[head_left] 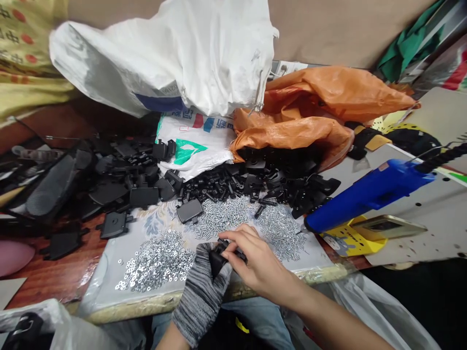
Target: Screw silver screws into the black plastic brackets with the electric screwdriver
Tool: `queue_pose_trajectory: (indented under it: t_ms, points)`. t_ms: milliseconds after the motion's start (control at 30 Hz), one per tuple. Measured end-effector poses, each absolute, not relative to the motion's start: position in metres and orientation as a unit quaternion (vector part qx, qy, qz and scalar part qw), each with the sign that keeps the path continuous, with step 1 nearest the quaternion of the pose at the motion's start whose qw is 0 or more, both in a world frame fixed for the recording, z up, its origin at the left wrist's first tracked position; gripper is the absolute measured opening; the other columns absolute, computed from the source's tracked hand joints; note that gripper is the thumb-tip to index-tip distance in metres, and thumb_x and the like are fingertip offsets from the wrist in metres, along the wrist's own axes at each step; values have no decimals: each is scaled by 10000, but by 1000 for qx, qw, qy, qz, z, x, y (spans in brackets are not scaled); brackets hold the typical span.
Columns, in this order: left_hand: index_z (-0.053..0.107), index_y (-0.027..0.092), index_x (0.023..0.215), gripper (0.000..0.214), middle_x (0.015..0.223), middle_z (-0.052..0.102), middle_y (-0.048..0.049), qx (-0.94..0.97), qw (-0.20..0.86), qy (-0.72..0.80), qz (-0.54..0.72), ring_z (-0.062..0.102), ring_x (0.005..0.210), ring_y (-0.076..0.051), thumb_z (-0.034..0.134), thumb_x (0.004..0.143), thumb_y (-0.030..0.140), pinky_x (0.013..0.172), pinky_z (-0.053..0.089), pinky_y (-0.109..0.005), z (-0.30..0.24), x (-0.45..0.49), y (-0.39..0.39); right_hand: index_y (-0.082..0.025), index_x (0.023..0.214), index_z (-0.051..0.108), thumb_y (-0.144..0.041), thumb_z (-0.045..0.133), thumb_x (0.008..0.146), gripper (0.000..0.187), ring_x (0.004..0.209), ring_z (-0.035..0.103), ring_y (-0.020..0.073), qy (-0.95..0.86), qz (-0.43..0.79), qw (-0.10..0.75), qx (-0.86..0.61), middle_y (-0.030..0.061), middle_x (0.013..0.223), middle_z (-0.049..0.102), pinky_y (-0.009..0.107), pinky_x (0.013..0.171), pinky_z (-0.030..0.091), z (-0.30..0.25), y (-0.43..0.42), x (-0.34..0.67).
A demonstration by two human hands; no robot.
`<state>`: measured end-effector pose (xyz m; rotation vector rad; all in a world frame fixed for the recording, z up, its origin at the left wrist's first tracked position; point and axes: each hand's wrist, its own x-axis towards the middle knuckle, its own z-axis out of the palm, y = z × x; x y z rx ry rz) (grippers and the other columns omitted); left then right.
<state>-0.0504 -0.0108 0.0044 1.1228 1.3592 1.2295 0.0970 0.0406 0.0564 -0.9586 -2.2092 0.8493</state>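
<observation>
My left hand [204, 284], in a grey knitted glove, is closed around a small black plastic part [219, 257] near the front edge of the work board [109, 272]. My bare right hand [251, 260] pinches the top of the same part with its fingertips. A heap of small silver washers [156, 262] lies just left of my hands. A spread of small silver screws [251, 221] lies just behind them.
Black plastic parts [120, 180] are piled at the back left and centre. White sacks [182, 53] and an orange bag [314, 112] stand behind. A blue electric screwdriver [365, 192] rests at the right by a phone [388, 226].
</observation>
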Motion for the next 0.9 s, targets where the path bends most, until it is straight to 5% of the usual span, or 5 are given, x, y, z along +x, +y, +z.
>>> queue_pose_trajectory:
  t_ms: [200, 367, 533, 800, 900]
  points:
    - [598, 230, 1133, 316, 1174, 681, -66, 487, 500, 519, 494, 640, 1112, -246, 633, 830, 313, 1009, 506, -393, 6, -62, -19, -234, 1112, 674, -293, 642, 925, 200, 1096, 621, 207, -763, 460, 323, -319, 79, 1123, 671, 384, 956, 513, 49, 42, 101]
    - [658, 224, 1090, 338, 1144, 718, -74, 560, 548, 487, 386, 669, 1067, -276, 692, 775, 342, 988, 534, -424, 19, -83, -18, -213, 973, 746, -279, 672, 901, 123, 995, 679, 187, -729, 536, 316, -284, 78, 1007, 698, 349, 896, 556, 40, 39, 102]
    - [593, 235, 1134, 321, 1162, 703, -61, 547, 465, 520, 463, 672, 1060, -242, 632, 826, 318, 958, 554, -398, 27, -83, -10, -236, 1002, 744, -282, 645, 919, 137, 1039, 672, 195, -695, 520, 402, -290, 74, 1031, 731, 377, 936, 543, 35, 43, 86]
    - [564, 223, 1043, 232, 1024, 681, -48, 584, 348, 571, 460, 659, 929, -206, 609, 852, 346, 907, 535, -396, 16, -112, 2, -273, 1146, 674, -363, 556, 972, 228, 1251, 544, 227, -748, 409, 385, -354, 80, 1323, 596, 441, 1052, 439, 31, 51, 70]
    - [569, 225, 1000, 184, 957, 676, -27, 582, 251, 617, 466, 650, 877, -190, 583, 863, 346, 871, 528, -365, 24, -140, 6, -248, 1111, 672, -306, 527, 987, 199, 1151, 578, 233, -803, 304, 349, -375, 80, 1204, 657, 477, 1018, 438, 21, 52, 70]
